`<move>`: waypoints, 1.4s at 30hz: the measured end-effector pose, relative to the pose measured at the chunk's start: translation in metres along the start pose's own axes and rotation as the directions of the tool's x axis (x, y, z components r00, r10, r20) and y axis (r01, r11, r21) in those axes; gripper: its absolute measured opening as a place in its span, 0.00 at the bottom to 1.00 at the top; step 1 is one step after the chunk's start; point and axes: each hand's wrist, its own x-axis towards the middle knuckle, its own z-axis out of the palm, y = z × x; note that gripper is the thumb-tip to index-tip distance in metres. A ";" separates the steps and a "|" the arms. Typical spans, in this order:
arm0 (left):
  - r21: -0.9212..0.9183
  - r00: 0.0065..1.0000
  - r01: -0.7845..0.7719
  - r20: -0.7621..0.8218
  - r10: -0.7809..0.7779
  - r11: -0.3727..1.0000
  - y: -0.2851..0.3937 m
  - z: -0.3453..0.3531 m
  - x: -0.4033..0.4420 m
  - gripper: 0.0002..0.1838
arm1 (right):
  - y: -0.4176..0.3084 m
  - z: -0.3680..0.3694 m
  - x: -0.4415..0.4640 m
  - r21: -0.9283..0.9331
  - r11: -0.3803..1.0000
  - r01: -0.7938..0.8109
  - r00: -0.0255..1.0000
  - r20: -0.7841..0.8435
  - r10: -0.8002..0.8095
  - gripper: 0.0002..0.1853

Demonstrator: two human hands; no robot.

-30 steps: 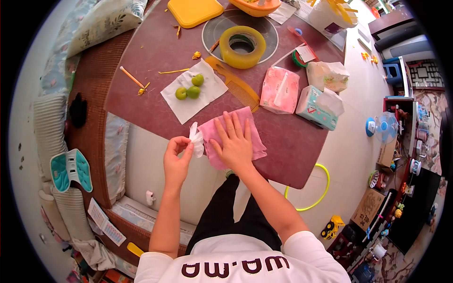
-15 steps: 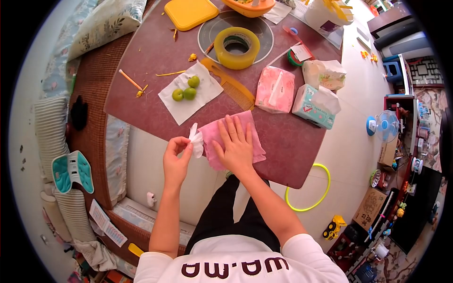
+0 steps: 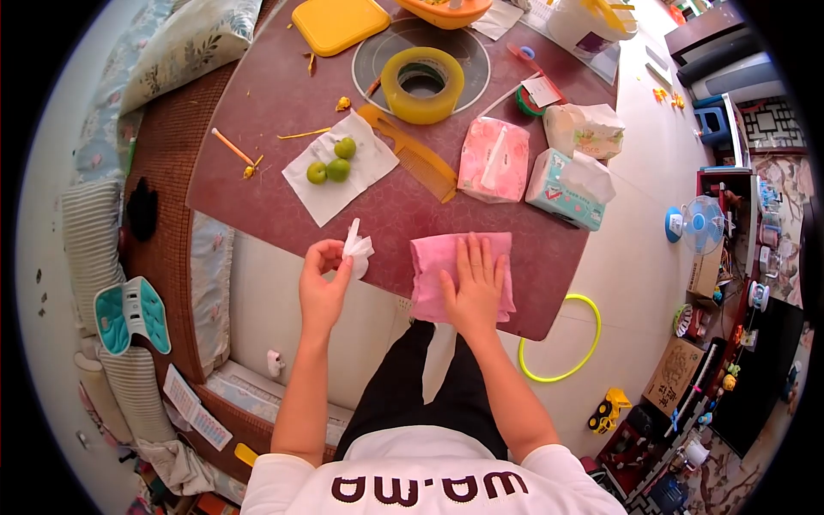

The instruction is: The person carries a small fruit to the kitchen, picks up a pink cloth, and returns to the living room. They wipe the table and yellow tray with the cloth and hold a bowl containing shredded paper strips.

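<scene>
My right hand [image 3: 474, 290] lies flat with fingers spread on a folded pink cloth [image 3: 429, 270] at the table's near edge. Pinched between the thumb and fingers of my left hand [image 3: 324, 287] is a crumpled white tissue [image 3: 358, 251], held up at the table's edge. Beyond it, several green fruits [image 3: 338, 170] sit on a flat white paper sheet [image 3: 322, 202]. A yellow comb [image 3: 421, 163] lies to the right of that sheet, with a pink tissue pack [image 3: 495, 159] beside it.
On the dark red table [image 3: 249, 189] are a roll of clear tape [image 3: 390, 86], a yellow lid [image 3: 339, 26], a teal tissue pack [image 3: 566, 193] and a white bucket [image 3: 588, 30]. A yellow-green hoop [image 3: 592, 352] and a toy truck [image 3: 609, 410] lie on the floor.
My right hand has slid the pink cloth to the right and slightly nearer, away from the tissue. My left hand keeps its pinch on the tissue, almost in place.
</scene>
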 end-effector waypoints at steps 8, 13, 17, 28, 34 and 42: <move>0.309 0.989 -0.149 0.049 0.141 0.939 -0.013 0.008 0.013 0.19 | -0.003 -0.013 -0.006 -0.074 0.997 -0.018 1.000 0.004 0.019 0.32; 0.673 0.922 -0.375 0.199 0.331 0.638 -0.013 0.013 0.017 0.15 | -0.008 0.002 -0.006 -0.053 0.998 0.025 0.999 -0.022 -0.027 0.33; 0.671 0.904 -0.414 0.225 0.363 0.615 -0.021 0.009 0.017 0.13 | -0.017 0.024 0.004 -0.066 0.998 -0.016 0.992 -0.127 0.007 0.29; 0.009 0.992 0.045 -0.118 -0.043 0.999 0.018 -0.039 -0.014 0.10 | -0.100 0.058 0.043 0.301 0.954 -0.010 0.978 -0.197 0.072 0.24; -0.169 0.990 0.109 -0.067 -0.122 0.980 0.022 -0.038 -0.015 0.13 | -0.073 0.049 0.031 0.256 0.884 0.392 0.917 -0.189 -0.352 0.20; -0.408 0.976 0.217 0.075 -0.204 0.887 0.025 -0.012 -0.011 0.13 | 0.064 -0.027 -0.011 -0.061 0.987 0.148 0.982 -0.110 -0.154 0.24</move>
